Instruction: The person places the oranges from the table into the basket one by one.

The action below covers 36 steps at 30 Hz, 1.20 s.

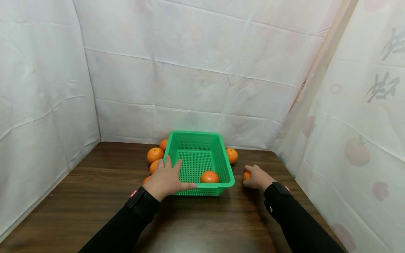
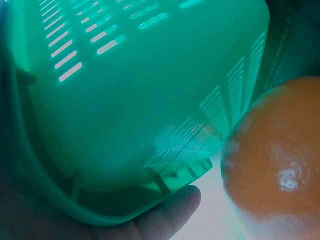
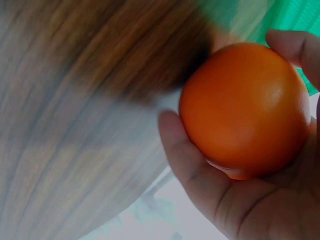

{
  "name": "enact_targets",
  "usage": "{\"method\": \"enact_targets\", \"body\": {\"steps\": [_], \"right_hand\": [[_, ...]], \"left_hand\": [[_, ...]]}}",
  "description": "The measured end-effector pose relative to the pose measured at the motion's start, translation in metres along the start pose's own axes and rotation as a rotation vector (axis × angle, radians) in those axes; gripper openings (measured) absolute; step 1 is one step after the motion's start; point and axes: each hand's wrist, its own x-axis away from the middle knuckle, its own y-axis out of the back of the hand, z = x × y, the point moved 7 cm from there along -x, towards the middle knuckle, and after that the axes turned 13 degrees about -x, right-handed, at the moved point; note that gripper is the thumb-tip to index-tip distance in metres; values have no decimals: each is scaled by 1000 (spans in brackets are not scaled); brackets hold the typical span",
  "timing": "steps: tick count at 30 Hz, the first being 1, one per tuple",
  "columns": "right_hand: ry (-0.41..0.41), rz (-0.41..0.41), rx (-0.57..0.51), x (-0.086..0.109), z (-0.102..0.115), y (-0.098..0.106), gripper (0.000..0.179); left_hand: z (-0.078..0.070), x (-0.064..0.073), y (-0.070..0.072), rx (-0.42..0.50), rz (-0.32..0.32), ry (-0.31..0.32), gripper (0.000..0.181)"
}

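A green plastic basket (image 1: 218,185) with perforated walls stands on the table, with one orange (image 1: 209,176) in its front right corner. My left hand (image 1: 166,179) is spread over the basket's front left corner, thumb along the front rim. In the left wrist view a fingertip (image 2: 182,200) lies by the basket's rim, and a large orange (image 2: 275,155) appears close beside it. Right of the basket, my right hand (image 1: 257,178) holds another orange (image 3: 245,110) between thumb and fingers, low over the table. Whether that orange touches the wood is hard to tell.
Several oranges (image 1: 155,155) line the basket's left side, partly hidden by the basket and left hand. One more orange (image 1: 232,155) sits against its right side. White curtains (image 1: 190,84) enclose the dark wooden table (image 1: 215,221) at the back and both sides.
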Motion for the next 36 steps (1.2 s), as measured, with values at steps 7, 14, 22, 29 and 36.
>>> {"method": "enact_targets", "body": {"steps": [7,14,22,29,36], "right_hand": [[25,51,-13,8,10,-7,67],[36,96,40,17,27,-14,52],[-13,181,31,31,46,-20,78],[-35,175,28,38,46,-22,89],[14,164,32,45,50,-21,83]], "left_hand": [[1,1,0,-5,-4,-4,126],[2,0,-3,-15,-4,-9,126],[1,-1,-4,-19,4,-4,126],[0,-1,-4,-27,6,-4,127],[0,0,-3,-28,6,-3,127]]}}
